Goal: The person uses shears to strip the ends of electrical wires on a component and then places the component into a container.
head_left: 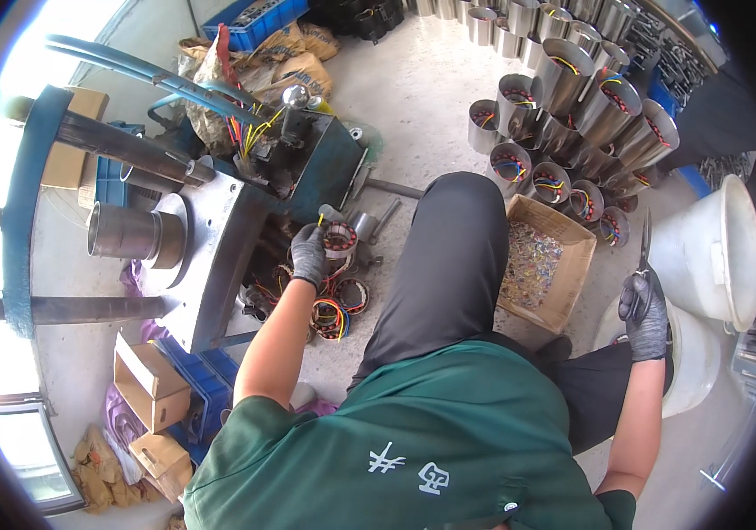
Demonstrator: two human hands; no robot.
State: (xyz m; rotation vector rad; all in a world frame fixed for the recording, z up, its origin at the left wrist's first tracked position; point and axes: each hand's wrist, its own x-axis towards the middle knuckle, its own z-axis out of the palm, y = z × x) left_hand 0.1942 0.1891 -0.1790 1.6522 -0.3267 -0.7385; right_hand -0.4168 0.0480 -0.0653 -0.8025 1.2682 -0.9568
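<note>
A blue-framed press (205, 256) is the largest thing here, its thick steel bars running sideways and a pale plate facing the room. Across the floor, well to the right of the press and toward the top, stand clustered silver metal cylinders (563, 84), many with red rings and coloured wires inside. A white tub (691, 252) stands far to the right of the press, near the rim of the view. Nearer the press, the person's green shirt (457, 397) bears two pale printed marks on its cloth. Just above the press, stacked sacks (294, 75) show faint printing, too small to make out. To the right of the press, past the person's knee, a shallow cardboard box (579, 274) holds many small coloured scraps.

Both hands wear grey gloves. The left hand (309, 254), close beside the press on its right, has its fingers curled in, pinching a yellow lead (321, 220) whose tip pokes above them. The right hand (645, 305), far from the press near the tub, is closed around dark scissors (645, 246), blades pointing up. A wound ring (339, 253) with red parts lies near the press, just right of the left hand and well apart from the right; whether the glove touches it, I cannot tell.
</note>
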